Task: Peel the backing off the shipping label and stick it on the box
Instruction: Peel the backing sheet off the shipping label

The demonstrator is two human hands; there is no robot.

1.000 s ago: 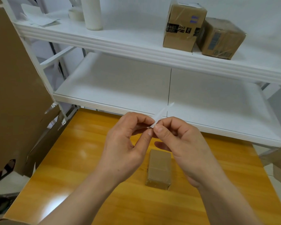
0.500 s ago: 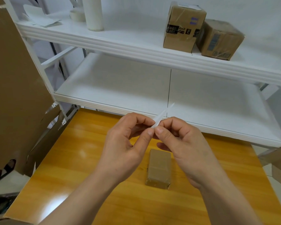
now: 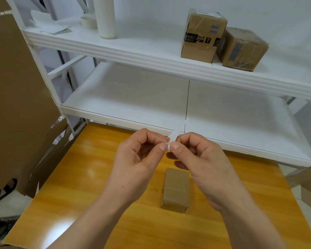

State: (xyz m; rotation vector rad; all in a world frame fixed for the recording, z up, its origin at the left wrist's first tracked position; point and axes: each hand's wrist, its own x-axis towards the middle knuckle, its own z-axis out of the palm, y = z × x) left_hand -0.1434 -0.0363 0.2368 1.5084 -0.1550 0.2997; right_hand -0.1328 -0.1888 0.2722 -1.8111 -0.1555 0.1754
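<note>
White shelving [image 3: 169,108] backs a yellow wooden counter [image 3: 90,203], seen from the head camera. Above the counter, my left hand [image 3: 133,166] and right hand [image 3: 201,162] meet, and each pinches the shipping label [image 3: 174,136] between thumb and forefinger. The fingers [image 3: 162,146] are curled and pressed tip to tip on its lower end.

The label shows edge-on as a thin white strip rising up and away from the fingers toward the shelf edge. I cannot tell whether the backing has begun to part. I judge the label light, thin and limp, apt to curl and to cling to itself once the adhesive is bared. It is best held at the very corner, one hand on the backing and the other on the face, with as little touch on the glue as possible.

The box [image 3: 176,187] lies on the counter below the fingers and slightly nearer me, apart from them, its top showing no label. It looks small, stiff and light, so I expect it to slide unless steadied. Two cartons [image 3: 203,35] stand far above and beyond the fingers.
</note>
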